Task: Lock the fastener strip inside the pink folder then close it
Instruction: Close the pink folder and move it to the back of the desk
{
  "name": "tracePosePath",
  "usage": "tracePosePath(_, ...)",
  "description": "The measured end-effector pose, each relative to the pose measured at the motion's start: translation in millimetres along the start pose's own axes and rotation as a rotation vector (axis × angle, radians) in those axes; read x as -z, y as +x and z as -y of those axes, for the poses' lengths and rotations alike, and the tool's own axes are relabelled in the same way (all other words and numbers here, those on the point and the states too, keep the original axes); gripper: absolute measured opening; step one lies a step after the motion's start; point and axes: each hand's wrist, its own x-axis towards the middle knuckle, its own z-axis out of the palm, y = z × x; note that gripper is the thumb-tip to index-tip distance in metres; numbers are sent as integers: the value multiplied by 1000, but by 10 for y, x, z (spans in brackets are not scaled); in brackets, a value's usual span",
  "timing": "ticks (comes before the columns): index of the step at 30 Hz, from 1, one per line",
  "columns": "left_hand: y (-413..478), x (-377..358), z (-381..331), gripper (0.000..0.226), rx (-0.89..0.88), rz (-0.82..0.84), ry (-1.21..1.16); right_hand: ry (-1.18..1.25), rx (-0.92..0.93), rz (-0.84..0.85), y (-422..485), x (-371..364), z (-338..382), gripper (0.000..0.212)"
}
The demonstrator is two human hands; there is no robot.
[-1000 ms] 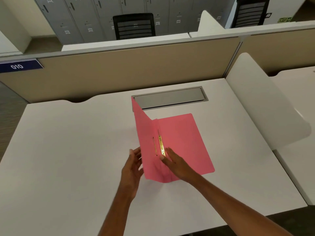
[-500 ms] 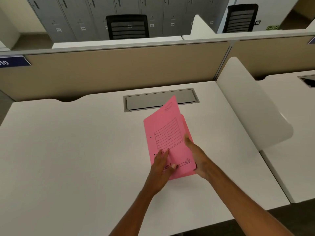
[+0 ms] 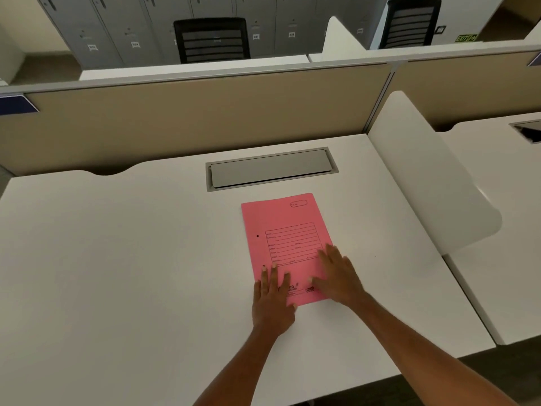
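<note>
The pink folder point(image 3: 281, 227) lies shut and flat on the white desk point(image 3: 131, 259), its printed front cover facing up with two small holes near its left edge. The fastener strip is hidden inside. My left hand point(image 3: 272, 300) rests palm down on the folder's near left corner, fingers spread. On the near right part of the cover my right hand point(image 3: 336, 273) lies flat, fingers apart. Neither hand grips anything.
A grey cable hatch point(image 3: 270, 169) is set into the desk just beyond the folder. A beige partition point(image 3: 190, 118) runs along the back, and a white curved divider point(image 3: 433, 183) stands at the right. Black chairs and grey lockers are beyond.
One second ago the folder stood open with the fastener showing. The cover was then swung over, and the shut folder now lies flat under both palms.
</note>
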Motion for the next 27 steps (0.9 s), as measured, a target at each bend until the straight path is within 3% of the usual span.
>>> tracePosePath(4,9,-22,-4,87,2,-14,32,-232,126,170,-20,-271,7,104)
tracePosePath(9,-8,54,5,73,74,-45,-52,-309,140,141,-56,-386,-32,107)
tracePosePath(16,76,327,-89,33,408,-288,-622,-214,133,182,-45,-408,-45,107)
tracePosePath(22,205,525,31,34,692,-414,-1094,-151,126,203,-22,-407,-54,108)
tracePosePath(27,181,462,99,43,728,-371,-1226,-146,134,195,-10,-427,-74,108)
